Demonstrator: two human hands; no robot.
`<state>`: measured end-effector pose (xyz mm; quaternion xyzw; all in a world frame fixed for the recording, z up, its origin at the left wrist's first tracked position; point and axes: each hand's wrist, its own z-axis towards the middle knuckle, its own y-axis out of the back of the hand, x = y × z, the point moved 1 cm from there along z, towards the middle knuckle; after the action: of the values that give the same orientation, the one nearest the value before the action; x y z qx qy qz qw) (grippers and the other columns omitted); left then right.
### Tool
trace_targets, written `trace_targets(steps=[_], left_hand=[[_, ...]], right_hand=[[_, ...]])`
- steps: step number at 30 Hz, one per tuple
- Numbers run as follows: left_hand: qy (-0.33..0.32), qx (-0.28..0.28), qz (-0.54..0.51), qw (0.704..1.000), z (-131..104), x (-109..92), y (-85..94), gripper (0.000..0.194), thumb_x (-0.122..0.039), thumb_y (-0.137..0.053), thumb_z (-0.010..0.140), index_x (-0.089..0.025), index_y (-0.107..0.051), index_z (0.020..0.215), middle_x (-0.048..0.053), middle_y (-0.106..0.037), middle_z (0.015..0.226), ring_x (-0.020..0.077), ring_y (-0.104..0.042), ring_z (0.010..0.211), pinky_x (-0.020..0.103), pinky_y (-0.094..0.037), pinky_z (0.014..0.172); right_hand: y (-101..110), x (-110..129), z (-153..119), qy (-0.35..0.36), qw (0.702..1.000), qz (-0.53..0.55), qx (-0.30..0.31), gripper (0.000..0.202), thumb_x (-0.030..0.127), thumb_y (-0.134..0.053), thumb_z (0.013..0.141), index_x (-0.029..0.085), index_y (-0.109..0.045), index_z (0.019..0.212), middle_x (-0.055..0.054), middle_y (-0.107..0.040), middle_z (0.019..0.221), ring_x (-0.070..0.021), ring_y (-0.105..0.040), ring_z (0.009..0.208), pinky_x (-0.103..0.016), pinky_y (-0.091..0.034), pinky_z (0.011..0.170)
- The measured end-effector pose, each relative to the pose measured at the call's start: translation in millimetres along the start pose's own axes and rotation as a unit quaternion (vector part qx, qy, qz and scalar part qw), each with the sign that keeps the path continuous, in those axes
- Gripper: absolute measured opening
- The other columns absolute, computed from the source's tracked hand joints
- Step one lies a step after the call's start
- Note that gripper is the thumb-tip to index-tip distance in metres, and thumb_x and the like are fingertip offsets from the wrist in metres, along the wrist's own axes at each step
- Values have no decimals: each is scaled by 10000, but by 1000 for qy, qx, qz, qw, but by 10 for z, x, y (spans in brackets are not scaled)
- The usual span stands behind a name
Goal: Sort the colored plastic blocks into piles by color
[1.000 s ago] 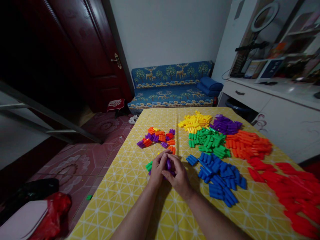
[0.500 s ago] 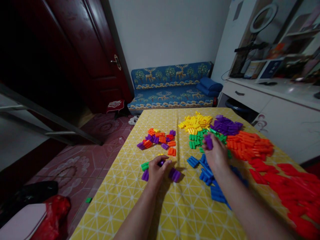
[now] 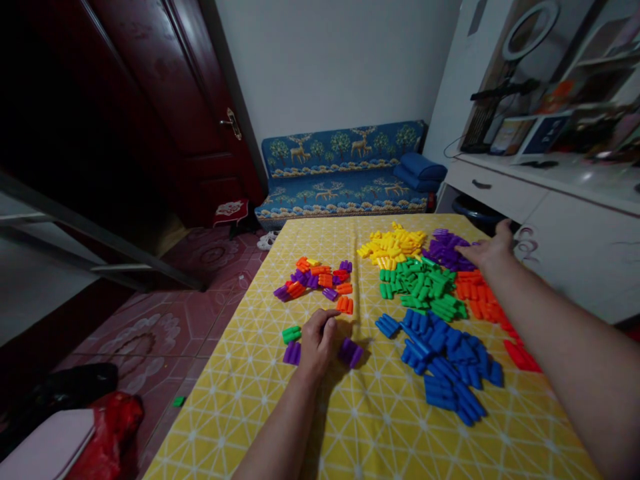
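Note:
My right hand reaches to the far right, its fingers stretched out at the edge of the purple block pile. Near the middle of the table, my left hand rests with curled fingers; whatever they may hold is hidden. A purple block lies just right of that hand. To its left are a green block and another purple block. Beyond it sits a mixed group of orange, purple, red and yellow blocks.
Sorted piles of yellow, green, blue and orange blocks cover the table's right side. Red blocks lie partly behind my right arm. A blue sofa stands beyond the table, a white cabinet at right.
My right hand has moved right, from above the green pile to the purple pile; the purple block it held no longer shows in it. My left hand has barely moved.

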<state>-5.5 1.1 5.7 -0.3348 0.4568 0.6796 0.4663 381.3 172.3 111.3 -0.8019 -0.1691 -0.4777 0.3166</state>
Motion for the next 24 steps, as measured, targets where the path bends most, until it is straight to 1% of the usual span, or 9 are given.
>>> trace_targets(steps=[4,7,10,12,14,17,20,22,24], left_hand=[[1,0,-21,1000,-6,22,-19,332,-306,-428,939,-176,-677,1116,70,-686,987,218,-625,929,340,-469,844],[3,-10,-37,999,-11,32,-20,370,-161,-427,838,-186,-645,1137,62,-673,1038,223,-612,983,358,-461,897],[-3,-10,-47,999,-28,39,-17,438,-90,-427,722,-198,-628,1096,49,-668,1006,219,-611,963,360,-469,893],[-3,-8,-49,999,-45,45,-12,441,-88,-424,711,-200,-621,1089,47,-672,1000,215,-615,946,355,-475,874],[2,-12,-42,999,-60,54,-1,425,-89,-420,716,-190,-621,1077,48,-675,987,211,-619,926,349,-477,855],[3,-38,-33,999,-70,65,22,402,-85,-408,728,-175,-625,1055,50,-673,967,204,-619,899,339,-480,834],[13,-80,-25,996,-65,80,36,423,-87,-415,757,-185,-620,1114,47,-676,1001,193,-619,885,324,-482,816],[21,-88,-22,996,-60,92,30,448,-85,-429,772,-197,-613,1166,45,-678,1017,186,-620,874,315,-485,801],[18,-82,-27,996,-58,105,17,461,-79,-442,782,-202,-608,1194,53,-679,1056,191,-628,921,320,-489,833]], right_hand=[[-29,-220,-295,33,998,46,36,543,592,-369,935,124,-642,976,-264,-465,1420,-258,-542,1269,-408,-493,915],[-48,-653,-882,44,985,36,163,316,514,-599,846,208,-630,921,-109,-656,1188,-204,-648,1097,-367,-542,893],[-16,-1231,-1651,42,930,-63,359,302,405,-743,715,219,-664,940,-69,-698,1071,-235,-683,998,-352,-567,789],[55,-1569,-2099,86,891,-169,413,332,368,-726,709,227,-677,1005,-77,-699,1089,-260,-667,1026,-377,-566,775],[151,-1784,-2416,211,843,-266,418,362,249,-685,699,238,-682,1061,-80,-667,1183,-266,-611,1130,-430,-527,912],[315,-1907,-2645,351,733,-420,404,461,141,-660,674,249,-685,1121,-88,-622,1254,-280,-543,1200,-475,-425,1053],[432,-1929,-2675,379,629,-531,422,429,120,-685,651,230,-709,1064,-104,-637,1172,-306,-562,1118,-474,-471,970],[445,-1955,-2641,379,606,-548,435,370,76,-656,645,217,-722,981,-99,-650,1094,-292,-584,1046,-441,-494,915],[406,-1995,-2582,370,647,-510,429,369,45,-603,661,215,-717,967,-90,-658,1043,-266,-597,1018,-413,-492,916]])
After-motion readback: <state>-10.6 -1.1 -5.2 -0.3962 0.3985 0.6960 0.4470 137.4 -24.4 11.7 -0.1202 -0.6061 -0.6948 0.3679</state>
